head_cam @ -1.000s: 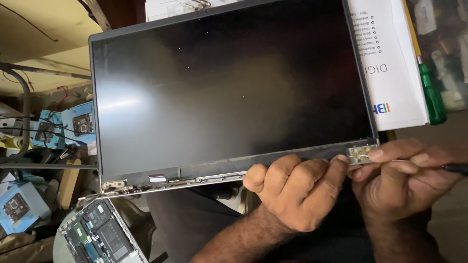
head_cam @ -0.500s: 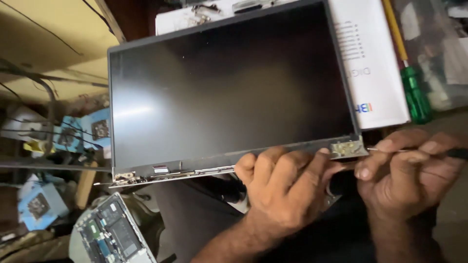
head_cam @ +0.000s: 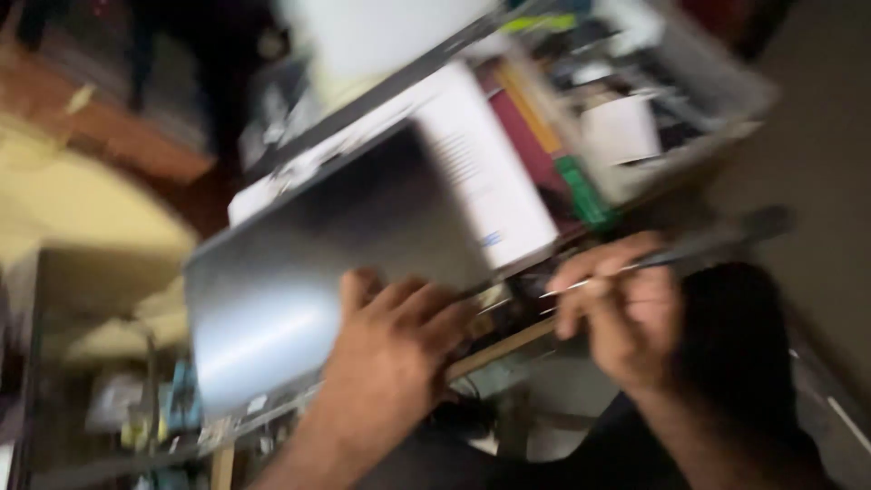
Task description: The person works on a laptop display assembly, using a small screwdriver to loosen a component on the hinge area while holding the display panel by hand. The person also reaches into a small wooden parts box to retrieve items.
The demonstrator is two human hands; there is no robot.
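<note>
Dark flat laptop screen panel point(head_cam: 308, 272) now tilted | our left hand point(head_cam: 390, 354) grips its bottom edge | our right hand point(head_cam: 626, 308) pinches thin dark-handled tool point(head_cam: 689, 247)

Frame was heavily motion-blurred. A cluttered work surface point(head_cam: 508, 349) with a pale wooden edge ran just below and between the left hand point(head_cam: 390, 358) and the right hand point(head_cam: 626, 313). Up beyond the right hand a white box point(head_cam: 490, 181) lay flat on it, with a green-handled tool point(head_cam: 581, 191) beside the box and a tray of mixed parts point(head_cam: 671, 109) further out. Left of the left hand, small blue items point(head_cam: 181, 399) sat lower down, too blurred to identify.
</note>
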